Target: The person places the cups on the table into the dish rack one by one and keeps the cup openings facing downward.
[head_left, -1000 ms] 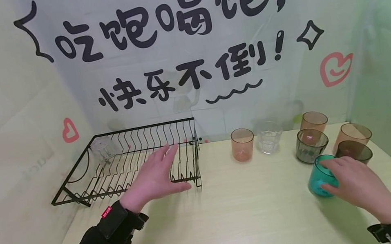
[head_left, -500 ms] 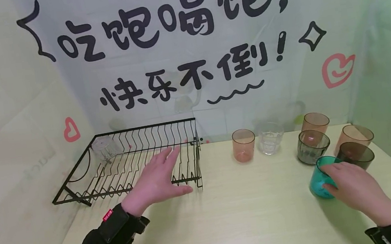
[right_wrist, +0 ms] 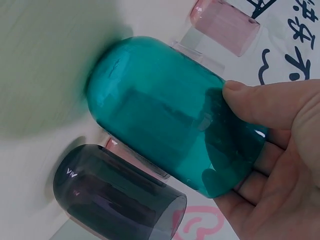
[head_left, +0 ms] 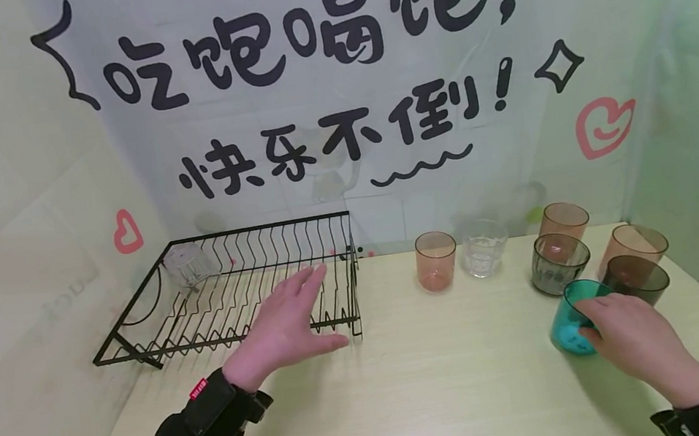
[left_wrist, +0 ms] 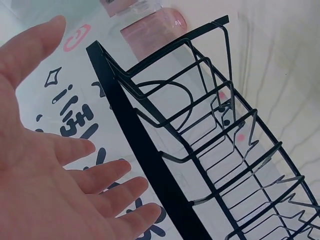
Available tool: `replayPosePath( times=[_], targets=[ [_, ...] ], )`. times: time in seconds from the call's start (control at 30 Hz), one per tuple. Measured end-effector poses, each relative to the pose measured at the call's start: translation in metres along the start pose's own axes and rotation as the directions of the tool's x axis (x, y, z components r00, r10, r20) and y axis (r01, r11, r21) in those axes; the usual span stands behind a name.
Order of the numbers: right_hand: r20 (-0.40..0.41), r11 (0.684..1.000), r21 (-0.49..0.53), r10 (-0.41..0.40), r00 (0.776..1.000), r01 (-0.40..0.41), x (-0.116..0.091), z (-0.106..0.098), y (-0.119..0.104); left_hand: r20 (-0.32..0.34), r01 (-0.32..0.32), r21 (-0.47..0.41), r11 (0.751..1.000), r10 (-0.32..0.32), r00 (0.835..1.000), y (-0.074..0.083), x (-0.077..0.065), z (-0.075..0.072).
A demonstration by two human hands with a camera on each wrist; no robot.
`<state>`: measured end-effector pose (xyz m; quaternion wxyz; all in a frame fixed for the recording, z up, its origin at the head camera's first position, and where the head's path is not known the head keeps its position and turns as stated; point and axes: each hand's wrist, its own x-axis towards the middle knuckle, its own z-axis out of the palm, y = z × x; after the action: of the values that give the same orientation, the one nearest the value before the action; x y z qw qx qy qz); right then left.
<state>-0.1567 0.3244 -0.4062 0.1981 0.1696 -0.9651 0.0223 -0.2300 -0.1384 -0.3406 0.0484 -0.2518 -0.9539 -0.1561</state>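
Note:
My right hand (head_left: 631, 343) holds a teal glass (right_wrist: 150, 115) near its rim. The thumb lies on one side and the fingers wrap the other, partly seen through the tinted wall. In the head view the teal glass stands near the table's right side, in front of a dark grey glass (head_left: 637, 276). My left hand (head_left: 280, 323) hangs over the front edge of a black wire dish rack (head_left: 354, 269), thumb spread from the fingers and nothing in it. The left wrist view shows its palm beside the rack's long black bar.
A clear glass (head_left: 186, 265) sits in the rack's far left corner. Along the back stand a pink glass (head_left: 436, 262) and another clear glass (head_left: 483, 250). A grey ribbed glass (head_left: 557, 264) and two pinkish glasses crowd near the teal one. Printed cloth walls border the table.
My right thumb and fingers have drawn in at the teal glass's rim, and the glass has shifted slightly left. My left hand has drifted slightly right. The head view has shifted a little.

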Motion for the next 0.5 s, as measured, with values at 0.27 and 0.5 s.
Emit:
replayPosePath(
  times=[0.27, 0.5],
  targets=[
    [-0.114, 0.999, 0.015, -0.032, 0.993, 0.034, 0.003, -0.002, -0.006, -0.018, -0.015, -0.014, 1.000, 0.015, 1.000, 0.004, 0.002, 0.005],
    [-0.162, 0.997, 0.048, -0.045, 0.986, 0.054, 0.009, -0.006, -0.017, -0.037, -0.028, -0.032, 0.999, 0.027, 0.999, 0.008, 0.003, 0.009]
  ],
)
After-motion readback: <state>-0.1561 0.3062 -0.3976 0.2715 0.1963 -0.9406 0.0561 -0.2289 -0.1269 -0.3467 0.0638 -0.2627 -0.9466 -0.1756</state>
